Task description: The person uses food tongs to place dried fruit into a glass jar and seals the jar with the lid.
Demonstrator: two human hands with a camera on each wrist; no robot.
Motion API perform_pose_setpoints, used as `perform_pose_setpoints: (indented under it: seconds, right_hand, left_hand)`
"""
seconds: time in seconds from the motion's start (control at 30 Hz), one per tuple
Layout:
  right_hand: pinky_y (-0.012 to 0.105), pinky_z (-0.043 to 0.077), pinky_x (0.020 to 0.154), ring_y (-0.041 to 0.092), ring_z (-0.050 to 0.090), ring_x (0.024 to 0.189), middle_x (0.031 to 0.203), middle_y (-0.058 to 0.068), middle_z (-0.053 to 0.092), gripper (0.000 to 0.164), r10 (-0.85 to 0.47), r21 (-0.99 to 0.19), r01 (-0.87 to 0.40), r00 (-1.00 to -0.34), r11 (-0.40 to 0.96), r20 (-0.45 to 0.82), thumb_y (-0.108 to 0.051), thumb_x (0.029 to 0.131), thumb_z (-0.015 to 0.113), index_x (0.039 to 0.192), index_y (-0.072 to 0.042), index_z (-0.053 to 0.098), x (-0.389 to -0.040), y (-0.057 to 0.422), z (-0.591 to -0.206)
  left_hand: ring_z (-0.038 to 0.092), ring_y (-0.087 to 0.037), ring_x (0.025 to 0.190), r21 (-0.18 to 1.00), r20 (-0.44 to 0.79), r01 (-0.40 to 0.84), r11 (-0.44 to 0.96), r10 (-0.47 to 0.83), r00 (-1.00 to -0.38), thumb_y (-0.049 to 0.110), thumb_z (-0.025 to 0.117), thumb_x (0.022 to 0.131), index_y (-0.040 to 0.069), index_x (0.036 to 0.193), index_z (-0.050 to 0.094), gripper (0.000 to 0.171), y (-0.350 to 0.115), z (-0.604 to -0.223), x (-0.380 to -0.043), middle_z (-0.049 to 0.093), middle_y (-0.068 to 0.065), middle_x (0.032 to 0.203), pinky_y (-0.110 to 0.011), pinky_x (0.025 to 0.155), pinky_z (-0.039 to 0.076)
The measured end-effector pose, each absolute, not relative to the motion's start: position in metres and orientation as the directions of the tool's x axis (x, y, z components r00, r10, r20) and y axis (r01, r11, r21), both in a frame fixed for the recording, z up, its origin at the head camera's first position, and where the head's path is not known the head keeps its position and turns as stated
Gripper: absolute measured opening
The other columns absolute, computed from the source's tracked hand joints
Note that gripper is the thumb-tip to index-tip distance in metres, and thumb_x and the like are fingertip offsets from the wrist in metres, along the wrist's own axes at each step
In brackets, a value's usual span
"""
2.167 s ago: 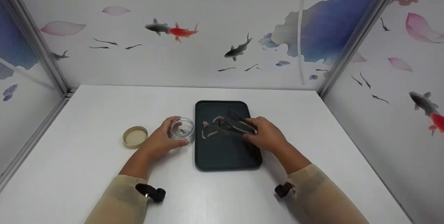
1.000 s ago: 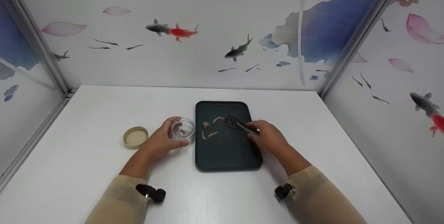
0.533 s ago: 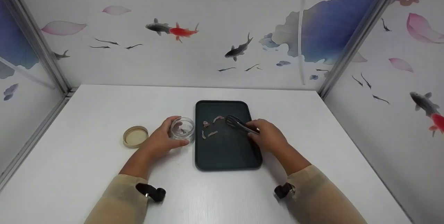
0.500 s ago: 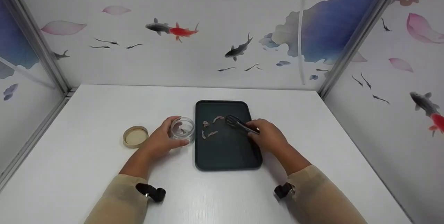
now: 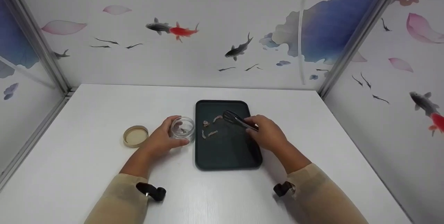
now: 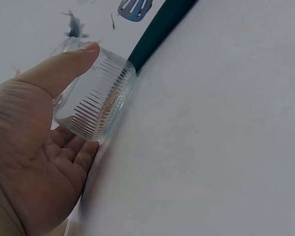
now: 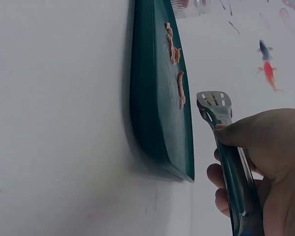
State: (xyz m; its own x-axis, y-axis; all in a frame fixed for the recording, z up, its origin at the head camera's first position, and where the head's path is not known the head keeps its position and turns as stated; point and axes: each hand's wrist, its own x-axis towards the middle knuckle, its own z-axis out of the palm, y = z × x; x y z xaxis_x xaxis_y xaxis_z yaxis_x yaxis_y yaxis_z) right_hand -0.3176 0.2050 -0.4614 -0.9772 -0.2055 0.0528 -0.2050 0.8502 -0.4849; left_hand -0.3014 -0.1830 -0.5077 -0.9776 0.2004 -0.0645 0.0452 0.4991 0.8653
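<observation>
My left hand [image 5: 161, 137] holds a clear glass jar [image 6: 96, 93] upright at the tray's left edge, thumb on the near side and fingers round the far side. Through the ribbed glass shows a small brownish piece near the bottom. In my right hand [image 5: 267, 132] is a pair of metal tongs [image 7: 231, 162], thumb on one arm and fingers on the other. Their slotted tips are close together above the tray. On the dark green tray [image 5: 227, 158] lie several brownish dried strips [image 5: 212, 133], left of the tongs.
A round tan lid [image 5: 135, 136] lies on the white table [image 5: 104, 113], left of my left hand. White panels [image 5: 208, 71] printed with fish and petals stand behind and at both sides, joined by metal posts [image 5: 357, 40].
The tongs' arms were spread 2.2 seconds ago and have since been squeezed together. In the last half second my right hand has moved slightly up and away with them. The jar stays put.
</observation>
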Motion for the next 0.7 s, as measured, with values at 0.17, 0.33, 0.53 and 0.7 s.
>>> perform_pose_setpoints:
  seconds: [0.17,0.33,0.53,0.7]
  right_hand:
    - [0.049,0.054,0.110,0.024,0.064,0.129,0.144,0.004,0.066,0.039,-0.208,-0.486,-0.213,-0.976,0.847,0.066,-0.026,0.105,0.071,0.144,-0.024,0.067,-0.315,0.194,-0.453]
    - [0.049,0.054,0.112,0.023,0.064,0.127,0.145,0.003,0.066,0.040,-0.224,-0.496,-0.227,-0.972,0.838,0.068,-0.026,0.105,0.071,0.144,-0.026,0.067,-0.310,0.180,-0.446]
    - [0.047,0.054,0.109,0.020,0.065,0.125,0.140,0.000,0.067,0.039,-0.275,-0.487,-0.285,-0.957,0.826,0.095,-0.028,0.106,0.070,0.144,-0.026,0.067,-0.308,0.166,-0.441]
    - [0.045,0.056,0.105,0.017,0.066,0.120,0.135,-0.003,0.068,0.039,-0.291,-0.489,-0.309,-0.950,0.816,0.114,-0.030,0.106,0.071,0.144,-0.027,0.068,-0.307,0.153,-0.437]
  left_hand:
    - [0.044,-0.032,0.152,0.868,-0.068,0.040,0.495,0.198,-0.978,0.051,0.092,0.082,0.034,0.163,0.032,0.102,-0.183,-0.508,-0.302,0.046,-0.009,0.166,-0.055,0.126,0.035]
    - [0.043,-0.032,0.154,0.871,-0.073,0.034,0.490,0.197,-0.978,0.050,0.092,0.082,0.035,0.163,0.032,0.102,-0.183,-0.509,-0.302,0.045,-0.009,0.167,-0.056,0.126,0.034]
    - [0.037,-0.033,0.160,0.871,-0.075,0.038,0.490,0.208,-0.975,0.049,0.091,0.084,0.037,0.163,0.031,0.101,-0.182,-0.507,-0.302,0.041,-0.007,0.170,-0.057,0.129,0.031]
    - [0.036,-0.034,0.160,0.868,-0.075,0.037,0.495,0.204,-0.976,0.048,0.091,0.085,0.036,0.163,0.032,0.099,-0.183,-0.507,-0.301,0.039,-0.009,0.172,-0.057,0.129,0.030]
